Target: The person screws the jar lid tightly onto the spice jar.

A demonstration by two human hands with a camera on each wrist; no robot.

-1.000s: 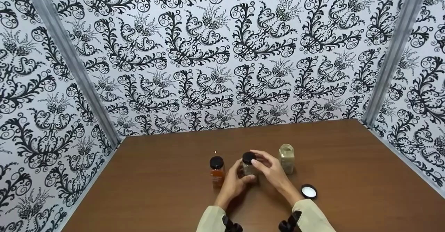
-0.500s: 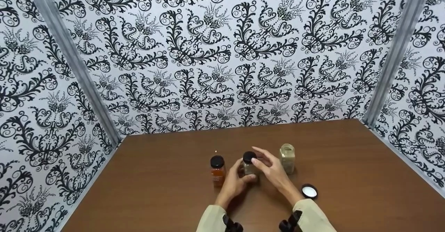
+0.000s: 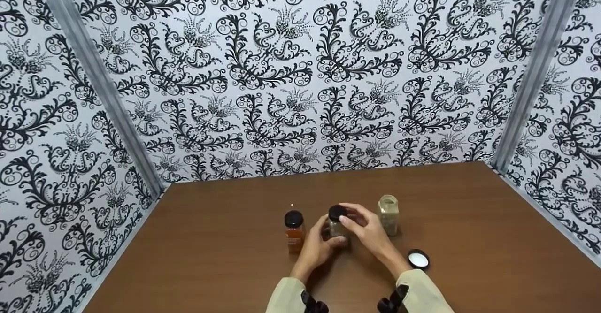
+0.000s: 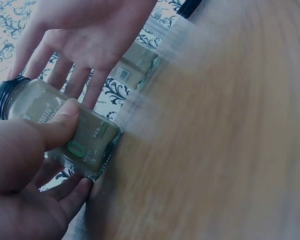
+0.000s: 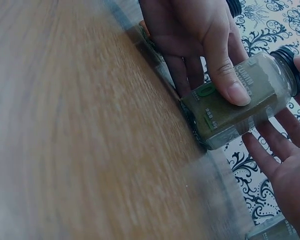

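Between the hands stands a small glass spice jar (image 3: 336,229) of greenish-brown powder, under a black screw lid (image 3: 337,211). My left hand (image 3: 315,248) grips its body low down, the thumb (image 4: 65,122) lying across the label. At the top, my right hand (image 3: 369,232) pinches the lid's edge between thumb and forefinger. The other right fingers reach out beside the glass (image 5: 262,82), fairly straight. The jar's base meets the table. An orange-red spice jar (image 3: 295,239) with a black lid stands just left of the left hand.
Behind the right hand is a lidless jar (image 3: 389,217) of pale greenish powder. A loose black lid (image 3: 418,259) lies on the brown table (image 3: 225,256), white inside facing up, near the right forearm. Patterned walls (image 3: 281,69) enclose the table's back and sides.
Half a second ago the right forefinger was lifted off the lid; now it is back against the lid's edge. The left hand and the jar have stayed in place.
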